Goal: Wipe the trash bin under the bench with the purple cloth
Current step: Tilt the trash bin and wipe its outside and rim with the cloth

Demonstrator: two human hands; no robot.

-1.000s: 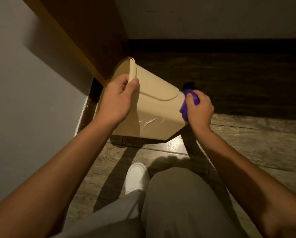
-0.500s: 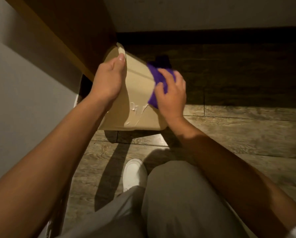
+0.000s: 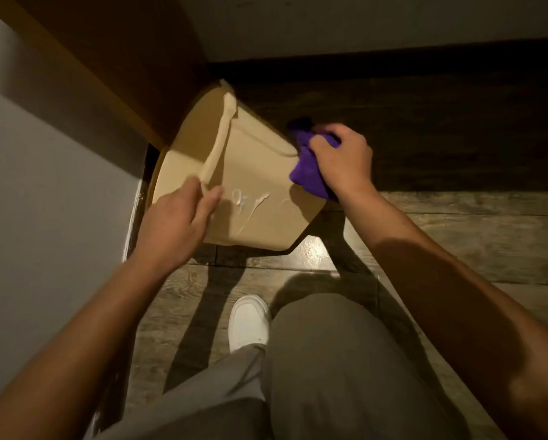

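Note:
A beige plastic trash bin (image 3: 260,173) leans tilted on the wooden floor, its rim toward the brown bench (image 3: 113,58) at the upper left. White smears streak its near side. My left hand (image 3: 177,223) grips the bin's rim at the lower left and holds it tilted. My right hand (image 3: 342,160) presses a bunched purple cloth (image 3: 307,169) against the bin's right edge. Part of the cloth is hidden under my fingers.
A grey wall (image 3: 44,185) runs down the left side, close to the bin. The floor (image 3: 456,236) under the bench is dark wood planks. My knee (image 3: 345,360) in grey trousers and a white shoe (image 3: 247,322) sit just below the bin.
My left hand has slid down the rim from the top toward the bin's near lower corner. My right hand with the cloth has moved from the bin's face to its right edge.

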